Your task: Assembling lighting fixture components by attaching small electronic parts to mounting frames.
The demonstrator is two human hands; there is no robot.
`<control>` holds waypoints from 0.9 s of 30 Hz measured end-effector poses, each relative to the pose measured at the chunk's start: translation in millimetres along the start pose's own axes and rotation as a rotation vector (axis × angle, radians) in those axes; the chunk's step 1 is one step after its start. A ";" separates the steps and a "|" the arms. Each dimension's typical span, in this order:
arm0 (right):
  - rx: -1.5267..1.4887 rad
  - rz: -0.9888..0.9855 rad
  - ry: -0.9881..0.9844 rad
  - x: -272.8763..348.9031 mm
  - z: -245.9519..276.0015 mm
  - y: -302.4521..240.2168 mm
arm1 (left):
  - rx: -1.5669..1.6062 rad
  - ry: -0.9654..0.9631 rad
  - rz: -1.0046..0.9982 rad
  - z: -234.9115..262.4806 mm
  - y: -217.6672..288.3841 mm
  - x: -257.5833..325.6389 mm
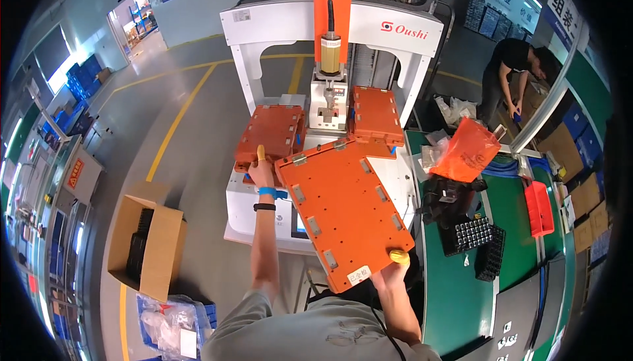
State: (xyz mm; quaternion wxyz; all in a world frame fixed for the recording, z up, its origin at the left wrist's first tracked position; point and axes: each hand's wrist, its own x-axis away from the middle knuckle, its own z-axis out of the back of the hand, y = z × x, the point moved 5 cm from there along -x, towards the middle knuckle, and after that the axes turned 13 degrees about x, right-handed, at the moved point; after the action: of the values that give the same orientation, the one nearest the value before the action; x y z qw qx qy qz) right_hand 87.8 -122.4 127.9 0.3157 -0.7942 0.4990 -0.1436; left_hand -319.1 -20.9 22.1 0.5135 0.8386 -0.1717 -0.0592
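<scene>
A large flat orange fixture plate (346, 216) with metal clips along its edges is held up at a slant before me. My right hand (390, 272) grips its near right corner, the yellow-covered thumb on top and the other fingers hidden beneath. My left hand (262, 173) is at the near edge of another orange fixture (269, 130), on the left of the machine's bed. Its thumb, also in a yellow cover, presses on top; its fingers are mostly hidden. A third orange fixture (377, 116) lies on the right of the bed, partly behind the raised plate.
A white gantry machine (264, 28) with a vertical driver head (330, 58) stands ahead. At right, a green bench (448, 308) carries an orange bag (465, 150), black trays (471, 236) and a red bin (539, 209). An open carton (168, 255) sits left; another person (511, 74) bends at far right.
</scene>
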 end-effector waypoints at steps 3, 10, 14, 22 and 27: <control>-0.005 -0.028 0.024 -12.0 1.2 -6.9 | 0.066 0.032 -0.015 -19.2 25.5 -8.1; 0.065 -0.004 -0.052 -52.0 -53.8 -31.2 | 0.726 -0.003 0.374 -29.6 45.1 -26.8; 0.056 -0.066 -0.079 -73.7 -42.4 -28.2 | 0.789 -0.140 0.288 9.5 62.1 16.3; -0.012 -0.232 -0.179 -147.3 -138.7 16.1 | 0.795 -0.070 0.000 228.0 136.8 160.9; -0.139 -0.344 -0.065 -224.3 -137.3 126.1 | 0.803 0.082 -0.063 285.5 122.1 205.4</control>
State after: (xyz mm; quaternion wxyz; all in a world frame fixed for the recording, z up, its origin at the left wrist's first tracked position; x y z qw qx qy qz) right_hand -178.6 -11.7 170.5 0.2468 -0.8919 0.3542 -0.1350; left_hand -233.7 -383.1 12.6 0.1497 0.9790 -0.1348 0.0304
